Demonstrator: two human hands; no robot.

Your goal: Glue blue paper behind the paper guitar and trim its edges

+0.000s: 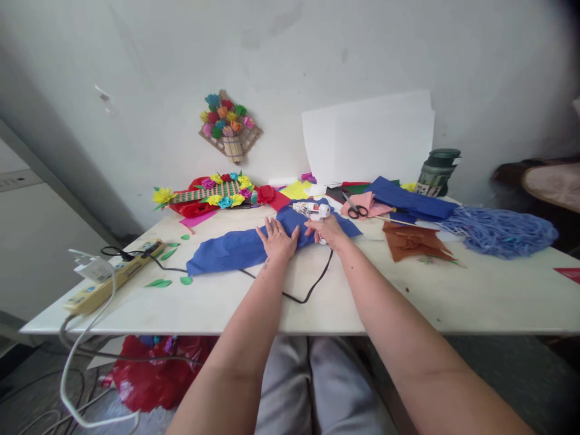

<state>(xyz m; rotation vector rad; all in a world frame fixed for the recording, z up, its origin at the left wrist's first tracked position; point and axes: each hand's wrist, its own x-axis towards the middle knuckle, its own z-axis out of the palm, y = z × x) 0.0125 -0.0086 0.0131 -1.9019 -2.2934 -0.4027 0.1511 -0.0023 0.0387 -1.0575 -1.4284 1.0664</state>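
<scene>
My left hand lies flat, fingers spread, on a long piece of blue paper spread across the white table. My right hand grips the handle of a white glue gun, its nozzle pointing left over the blue paper. The gun's black cord loops toward the table's front edge.
A power strip with plugs sits at the left edge. Paper flower crafts, scissors, coloured paper sheets, brown paper, a blue shredded bundle and a dark jar fill the back. Green paper leaves lie left.
</scene>
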